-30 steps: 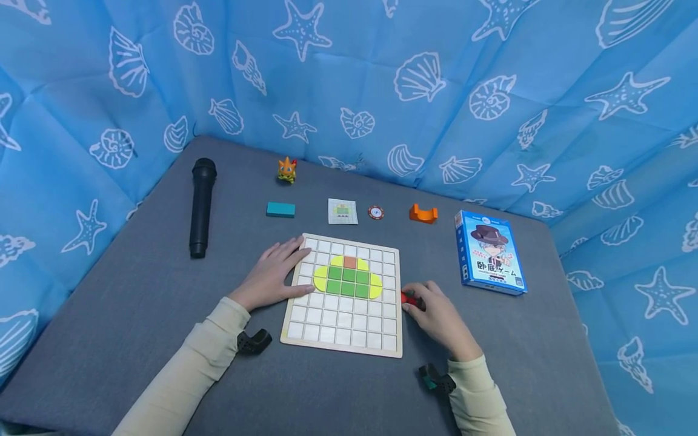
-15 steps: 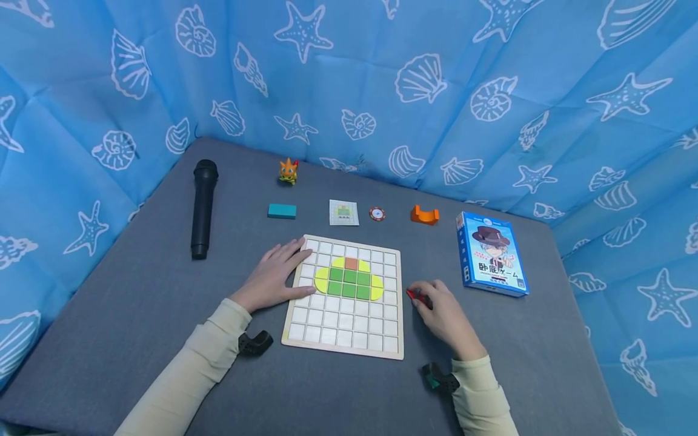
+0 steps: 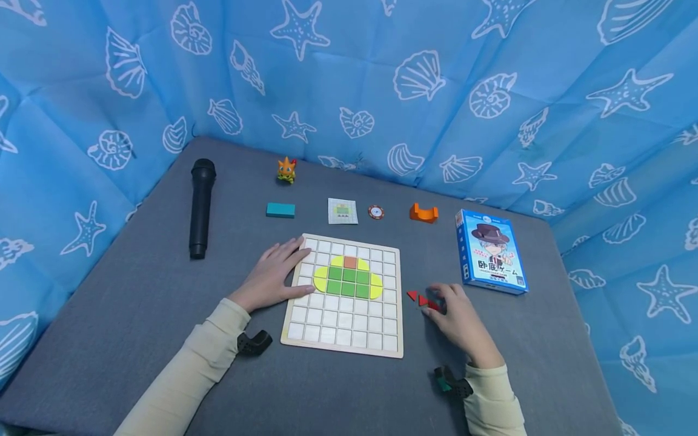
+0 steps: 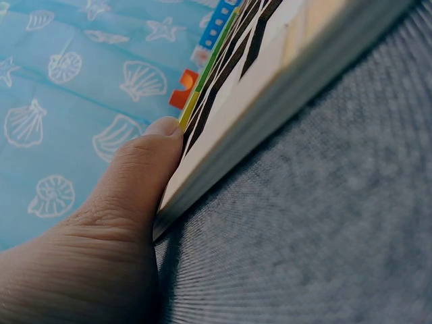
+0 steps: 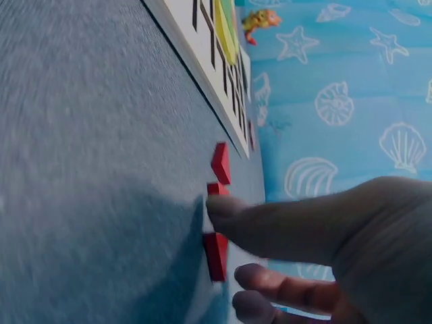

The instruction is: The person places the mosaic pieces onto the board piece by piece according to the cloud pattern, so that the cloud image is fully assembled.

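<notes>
A square wooden grid board (image 3: 343,330) lies on the grey table, with green, yellow and one brown tile set in its upper middle. My left hand (image 3: 271,275) rests on the board's left edge, fingers stretched out; in the left wrist view its thumb (image 4: 128,172) lies along the board's rim. Off the board's right edge are three red triangular pieces (image 3: 412,295) in a slanting row. My right hand (image 3: 458,318) is over the rearmost of them, thumb and fingers apart. In the right wrist view the thumb (image 5: 283,223) partly hides the middle red piece (image 5: 216,189).
Behind the board lie a teal block (image 3: 280,210), a small pattern card (image 3: 342,211), a poker chip (image 3: 375,212) and an orange notched block (image 3: 423,213). A toy figure (image 3: 286,170) stands farther back. A black microphone (image 3: 202,209) lies left, a blue game box (image 3: 491,251) right.
My right hand has moved right, away from the board, and its fingers have spread. The red pieces, earlier bunched under its fingertips, now show separately on the table. My left hand stays put.
</notes>
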The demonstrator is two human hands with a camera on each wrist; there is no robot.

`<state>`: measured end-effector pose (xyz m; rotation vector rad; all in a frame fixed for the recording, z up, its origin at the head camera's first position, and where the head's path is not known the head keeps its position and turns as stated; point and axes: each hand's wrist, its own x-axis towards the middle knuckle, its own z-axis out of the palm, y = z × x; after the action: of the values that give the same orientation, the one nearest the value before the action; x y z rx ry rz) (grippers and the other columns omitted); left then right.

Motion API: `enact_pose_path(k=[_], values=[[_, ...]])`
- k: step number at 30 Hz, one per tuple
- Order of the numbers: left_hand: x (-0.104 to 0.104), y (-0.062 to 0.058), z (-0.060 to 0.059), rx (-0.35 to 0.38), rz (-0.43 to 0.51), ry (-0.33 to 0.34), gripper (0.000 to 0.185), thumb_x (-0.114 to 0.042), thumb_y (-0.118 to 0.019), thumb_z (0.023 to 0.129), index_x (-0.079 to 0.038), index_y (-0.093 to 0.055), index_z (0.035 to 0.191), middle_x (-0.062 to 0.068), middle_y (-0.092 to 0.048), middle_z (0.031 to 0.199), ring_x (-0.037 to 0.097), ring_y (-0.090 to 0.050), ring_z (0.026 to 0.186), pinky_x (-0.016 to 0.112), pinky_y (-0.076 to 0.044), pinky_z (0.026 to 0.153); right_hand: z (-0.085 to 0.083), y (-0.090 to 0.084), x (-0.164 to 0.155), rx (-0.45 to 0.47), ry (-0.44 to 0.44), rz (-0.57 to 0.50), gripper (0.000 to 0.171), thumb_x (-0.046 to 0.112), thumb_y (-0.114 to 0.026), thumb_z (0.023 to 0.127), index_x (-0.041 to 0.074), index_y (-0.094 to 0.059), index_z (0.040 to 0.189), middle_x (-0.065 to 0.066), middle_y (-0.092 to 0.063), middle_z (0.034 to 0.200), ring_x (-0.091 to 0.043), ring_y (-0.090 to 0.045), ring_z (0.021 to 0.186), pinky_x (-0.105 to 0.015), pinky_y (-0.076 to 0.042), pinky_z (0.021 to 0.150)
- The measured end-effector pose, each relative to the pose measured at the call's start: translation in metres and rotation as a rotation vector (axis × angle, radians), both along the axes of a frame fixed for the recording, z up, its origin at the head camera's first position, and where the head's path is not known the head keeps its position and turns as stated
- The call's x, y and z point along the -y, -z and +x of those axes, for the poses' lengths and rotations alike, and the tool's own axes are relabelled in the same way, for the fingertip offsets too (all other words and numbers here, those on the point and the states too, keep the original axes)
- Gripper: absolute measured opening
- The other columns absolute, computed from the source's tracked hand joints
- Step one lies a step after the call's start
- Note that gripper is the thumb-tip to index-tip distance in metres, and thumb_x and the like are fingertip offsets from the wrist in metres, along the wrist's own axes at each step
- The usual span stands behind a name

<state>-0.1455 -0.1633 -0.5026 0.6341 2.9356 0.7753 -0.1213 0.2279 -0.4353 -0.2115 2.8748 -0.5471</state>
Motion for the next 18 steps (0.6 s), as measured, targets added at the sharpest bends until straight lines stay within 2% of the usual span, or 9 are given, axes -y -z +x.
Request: enact_pose_path(k=[11, 18], values=[[-0.0003, -0.0021, 0.0008, 0.008, -0.003, -0.002, 0.089, -0.071, -0.054, 0.083, -0.019, -0.032, 0.151, 0.003, -0.015, 0.161, 0.023, -0.015, 0.147, 0.046, -0.011, 0.119, 0.0022, -0.0001, -0.0067, 0.008, 0.004, 0.033, 0.022, 0.009, -0.068, 0.087, 0.001, -0.064, 0.106, -0.016, -0.056, 0.105, -0.024, -0.054, 0.086, -0.042, -0.05, 0.072], [-0.0013, -0.0024, 0.0011, 0.011, -0.014, -0.009, 0.089, -0.071, -0.054, 0.082, -0.019, -0.031, 0.151, 0.003, -0.015, 0.161, 0.023, -0.016, 0.147, 0.047, -0.011, 0.119, 0.0038, 0.0005, -0.0081, 0.004, 0.01, 0.014, 0.017, 0.004, -0.069, 0.085, 0.003, -0.062, 0.1, -0.014, -0.056, 0.101, -0.023, -0.054, 0.084, -0.04, -0.05, 0.07]])
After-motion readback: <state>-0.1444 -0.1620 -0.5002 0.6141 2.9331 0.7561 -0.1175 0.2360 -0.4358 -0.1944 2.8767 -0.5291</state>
